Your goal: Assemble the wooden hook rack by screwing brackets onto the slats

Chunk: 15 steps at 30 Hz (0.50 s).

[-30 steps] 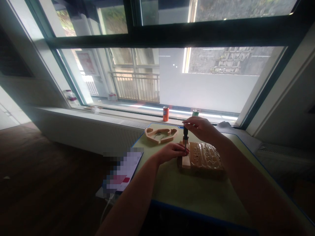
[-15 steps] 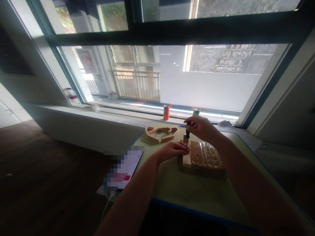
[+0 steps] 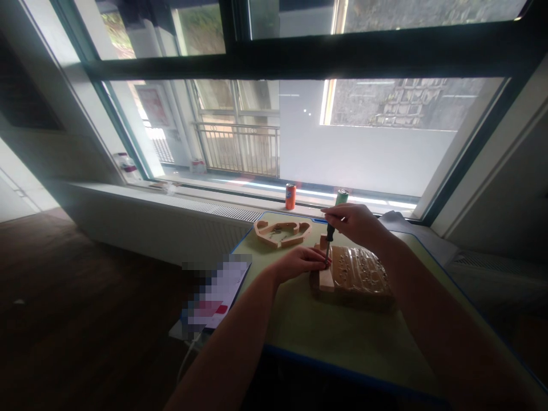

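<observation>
My right hand [image 3: 353, 221] grips the dark handle of a screwdriver [image 3: 330, 233] from above, with the shaft pointing down nearly upright. Its tip meets a pale wooden block [image 3: 326, 281], close to the fingertips of my left hand [image 3: 297, 262]. Those left fingers are pinched together at the tip and rest on the block; whatever they hold there is hidden. The block lies on the left part of a brown slab wrapped in clear plastic [image 3: 362, 274], whose top has several small dark marks or holes.
Behind my left hand lies a wooden frame [image 3: 295, 240] with small metal pieces inside. A tablet-like screen [image 3: 226, 291], partly blurred, sits at the table's left edge. An orange can [image 3: 290, 197] and a green can [image 3: 341, 197] stand by the window.
My right hand is slightly changed in pose on the screwdriver handle, its fingers a little higher. The left hand, block and slab stay in place; the view shifts slightly.
</observation>
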Available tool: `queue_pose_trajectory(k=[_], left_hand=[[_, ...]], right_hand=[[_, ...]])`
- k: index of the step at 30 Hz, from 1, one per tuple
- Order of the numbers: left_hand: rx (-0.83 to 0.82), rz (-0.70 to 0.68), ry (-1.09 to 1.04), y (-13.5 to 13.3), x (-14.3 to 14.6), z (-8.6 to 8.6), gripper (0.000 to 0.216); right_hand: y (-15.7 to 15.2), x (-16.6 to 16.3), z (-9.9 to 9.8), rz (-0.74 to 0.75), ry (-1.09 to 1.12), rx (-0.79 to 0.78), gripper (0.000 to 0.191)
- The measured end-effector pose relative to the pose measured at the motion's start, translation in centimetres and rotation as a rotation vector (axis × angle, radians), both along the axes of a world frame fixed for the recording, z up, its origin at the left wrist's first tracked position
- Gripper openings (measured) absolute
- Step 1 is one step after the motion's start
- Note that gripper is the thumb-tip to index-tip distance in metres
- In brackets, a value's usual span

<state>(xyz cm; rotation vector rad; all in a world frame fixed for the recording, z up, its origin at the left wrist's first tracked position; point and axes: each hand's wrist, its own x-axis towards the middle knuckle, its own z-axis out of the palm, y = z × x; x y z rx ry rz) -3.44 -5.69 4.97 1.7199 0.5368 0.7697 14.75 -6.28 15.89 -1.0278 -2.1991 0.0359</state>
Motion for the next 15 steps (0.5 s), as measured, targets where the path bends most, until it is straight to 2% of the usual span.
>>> queue_pose_trajectory(k=[3, 6, 11, 15], left_hand=[[-0.003, 0.012, -0.009, 0.12, 0.07, -0.19, 0.030], [-0.012, 0.019, -0.017, 0.17, 0.10, -0.29, 0.031], [-0.009, 0.002, -0.011, -0.08, 0.03, 0.14, 0.029], [-0.019, 0.000, 0.009, -0.13, 0.06, 0.22, 0.030]], right_hand=[[-0.11, 0.03, 0.07, 0.056, -0.020, -0.055, 0.033], [-0.17, 0.36, 0.30, 0.052, -0.036, -0.098, 0.032], [-0.10, 0.24, 0.19, -0.079, -0.100, -0.025, 0.036], [-0.50, -0.11, 0.25, 0.001, -0.122, -0.003, 0.037]])
